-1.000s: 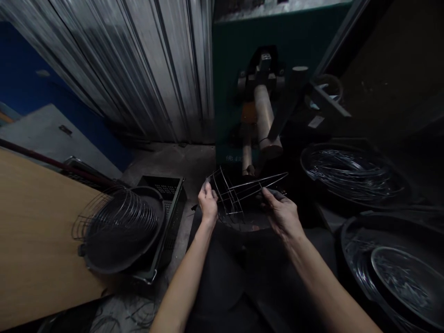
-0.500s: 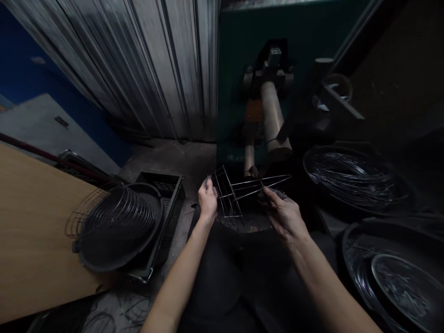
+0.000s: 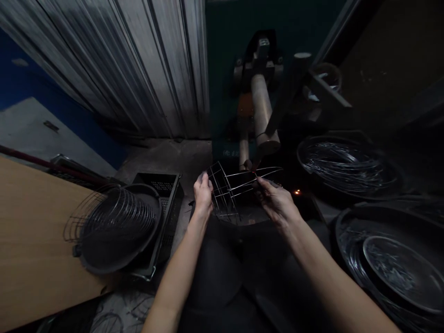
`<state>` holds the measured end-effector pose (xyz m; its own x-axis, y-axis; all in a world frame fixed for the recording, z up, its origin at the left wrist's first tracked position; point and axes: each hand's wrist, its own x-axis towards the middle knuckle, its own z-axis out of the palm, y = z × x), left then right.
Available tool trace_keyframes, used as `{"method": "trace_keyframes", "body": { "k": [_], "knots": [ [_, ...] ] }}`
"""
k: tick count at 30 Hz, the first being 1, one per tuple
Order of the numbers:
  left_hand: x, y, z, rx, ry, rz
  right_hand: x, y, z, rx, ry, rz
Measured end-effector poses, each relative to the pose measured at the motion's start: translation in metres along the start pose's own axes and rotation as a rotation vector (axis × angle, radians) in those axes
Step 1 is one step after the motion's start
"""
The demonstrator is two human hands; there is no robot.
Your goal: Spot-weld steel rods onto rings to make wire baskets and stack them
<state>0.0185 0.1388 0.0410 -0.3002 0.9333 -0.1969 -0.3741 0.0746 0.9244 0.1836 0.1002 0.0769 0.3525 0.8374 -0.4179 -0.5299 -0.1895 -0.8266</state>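
Note:
A wire frame [image 3: 228, 190] of thin crossed metal rods is held in front of me, its long prongs pointing right. My left hand [image 3: 203, 193] is closed around its left end. With thumb and fingers pinched together, my right hand [image 3: 276, 200] grips a wire at the prongs; whether this is a separate short piece, I cannot make out. Just above those fingertips, the lower metal rod [image 3: 243, 152] of the welding machine ends at the prongs, where a small red glow shows. The machine's thicker cylinder arm [image 3: 262, 104] hangs over it.
On the left, a dark round pan [image 3: 111, 249] holding a stack of bent wire rings [image 3: 128, 210] rests on a black crate [image 3: 169, 203]. At right stand a basin of wires [image 3: 347, 164] and a larger basin [image 3: 347, 222] with a bowl [image 3: 402, 266] inside. Sparks [image 3: 297, 192] glow beside my right hand.
A red glow has appeared at the wires by my right fingertips, and sparks have come up to the right. The view has shifted slightly; both hands keep their hold.

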Motion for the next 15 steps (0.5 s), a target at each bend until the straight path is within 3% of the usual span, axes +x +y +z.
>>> {"method": "trace_keyframes", "body": {
  "k": [6,11,15],
  "knots": [
    [0.008,0.005,0.004,0.008,0.044,0.014,-0.005,-0.004,-0.014,-0.01,-0.014,-0.005],
    [0.014,0.009,0.004,0.043,0.057,0.059,-0.011,-0.008,-0.014,0.008,0.008,0.018],
    [0.013,0.014,0.006,0.071,0.052,0.054,-0.025,-0.006,-0.013,-0.152,-0.078,-0.1]
  ]
}}
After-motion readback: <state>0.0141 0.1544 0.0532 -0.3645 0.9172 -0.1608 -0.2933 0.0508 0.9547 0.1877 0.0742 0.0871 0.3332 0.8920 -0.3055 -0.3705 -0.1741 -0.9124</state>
